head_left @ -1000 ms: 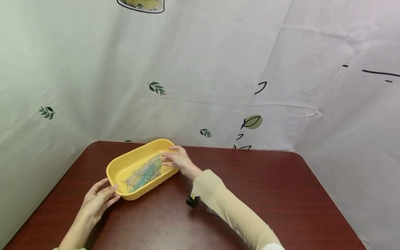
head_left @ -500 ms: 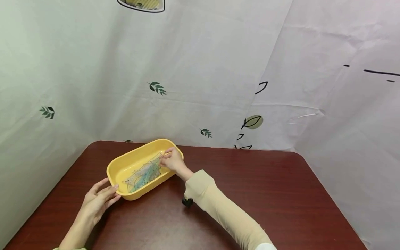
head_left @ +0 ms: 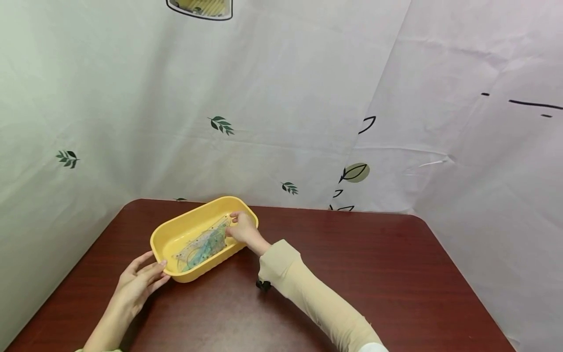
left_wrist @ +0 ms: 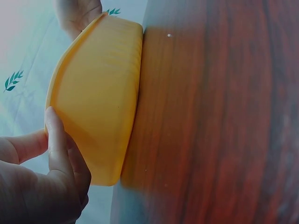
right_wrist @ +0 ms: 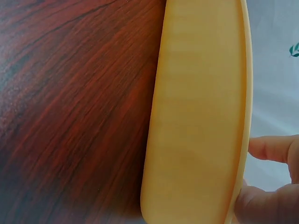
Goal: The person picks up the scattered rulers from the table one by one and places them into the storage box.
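A yellow plastic tray [head_left: 189,222] with rounded corners stands on the table, one long wall facing me. Inside lies a see-through, dotted pouch [head_left: 206,247] with blue-green colour in it; its exact kind is hard to tell. My left hand [head_left: 136,286] grips the tray's near left corner, thumb on the rim and fingers outside; the left wrist view shows the hand [left_wrist: 44,172] at that rim. Reaching over the right end, my right hand [head_left: 244,229] holds the pouch's right end, its fingers partly hidden. In the right wrist view, the tray wall [right_wrist: 201,107] hides that contact.
The dark red-brown table [head_left: 352,274] extends right of the tray. Behind it hangs a pale cloth [head_left: 281,98] with leaf prints. A small black object [head_left: 263,285] shows under the right sleeve [head_left: 308,288].
My right hand has moved slightly left and further into the tray, its fingers drawing together at the pouch's end. The pouch's folds have shifted a little. My left hand and the tray stay put.
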A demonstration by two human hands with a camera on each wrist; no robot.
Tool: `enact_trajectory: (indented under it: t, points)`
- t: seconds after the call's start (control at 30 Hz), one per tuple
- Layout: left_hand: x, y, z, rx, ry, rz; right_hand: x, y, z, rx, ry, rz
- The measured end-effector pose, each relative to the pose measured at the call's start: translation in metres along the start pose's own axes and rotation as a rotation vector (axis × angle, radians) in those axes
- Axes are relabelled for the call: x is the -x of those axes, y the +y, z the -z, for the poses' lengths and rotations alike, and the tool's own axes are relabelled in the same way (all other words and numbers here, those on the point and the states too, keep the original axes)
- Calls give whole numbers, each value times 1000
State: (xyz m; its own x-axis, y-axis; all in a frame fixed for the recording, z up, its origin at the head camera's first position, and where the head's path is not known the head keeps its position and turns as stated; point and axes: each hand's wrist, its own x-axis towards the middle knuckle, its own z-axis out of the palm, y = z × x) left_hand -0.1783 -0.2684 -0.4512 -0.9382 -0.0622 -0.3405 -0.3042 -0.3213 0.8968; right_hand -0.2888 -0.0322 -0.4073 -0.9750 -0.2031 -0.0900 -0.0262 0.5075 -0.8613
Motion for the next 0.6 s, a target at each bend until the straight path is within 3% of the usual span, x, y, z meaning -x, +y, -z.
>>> enact_trajectory:
  t: [0.17, 0.4, 0.6]
  points:
    - [0, 0, 0, -4, -5, -1, 2, 0, -4, 72, 44, 30]
    - [1, -1, 0, -7, -4, 5, 9, 6, 0, -54, 50, 149]
    - [1, -1, 0, -10, -3, -3, 20, 8, 13, -52, -9, 257]
